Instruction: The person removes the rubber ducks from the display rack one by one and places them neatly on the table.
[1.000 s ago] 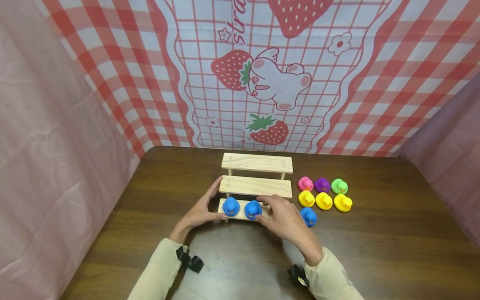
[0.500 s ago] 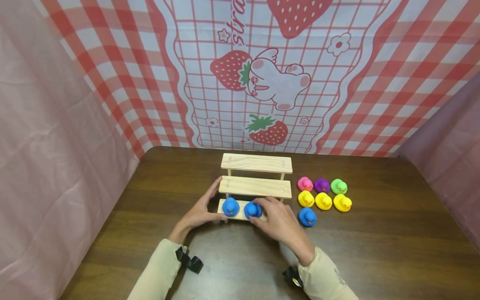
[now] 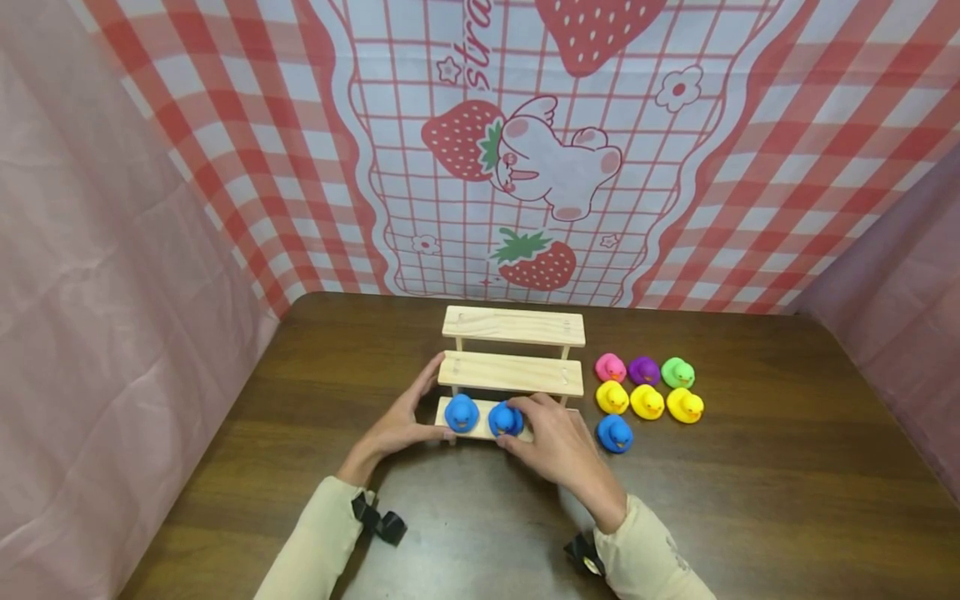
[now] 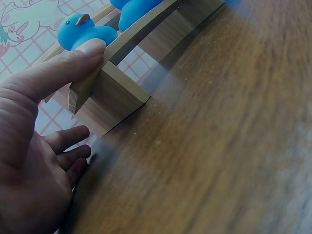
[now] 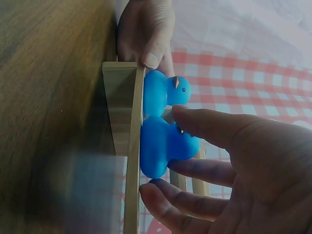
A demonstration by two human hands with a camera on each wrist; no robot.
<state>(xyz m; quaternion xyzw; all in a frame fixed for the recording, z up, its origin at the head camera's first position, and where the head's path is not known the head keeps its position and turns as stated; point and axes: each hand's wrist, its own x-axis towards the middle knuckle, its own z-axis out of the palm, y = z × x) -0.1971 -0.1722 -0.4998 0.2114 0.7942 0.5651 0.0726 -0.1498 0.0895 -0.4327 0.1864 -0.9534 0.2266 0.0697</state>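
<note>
A three-tier wooden display stand (image 3: pixel 512 372) stands on the table, with two blue rubber ducks on its lowest step. My left hand (image 3: pixel 401 423) holds the stand's left end, its thumb on the lowest step beside the left blue duck (image 3: pixel 461 413). In the left wrist view that thumb (image 4: pixel 90 51) presses at the plank's end while the lower fingers curl loosely behind. My right hand (image 3: pixel 555 439) holds the other blue duck (image 5: pixel 163 146) between thumb and fingers. That duck's base sits against the step, close beside the first one.
Right of the stand, pink (image 3: pixel 611 368), purple (image 3: pixel 644 371) and green (image 3: pixel 678 372) ducks form a row. Three yellow ducks (image 3: pixel 647 402) sit in front of them, then one blue duck (image 3: pixel 615 434). A strawberry-print cloth (image 3: pixel 555 150) hangs behind the table.
My right hand has shifted slightly left, further round the right-hand duck on the step, uncovering more of the loose blue duck. The left hand and the stand stay in place.
</note>
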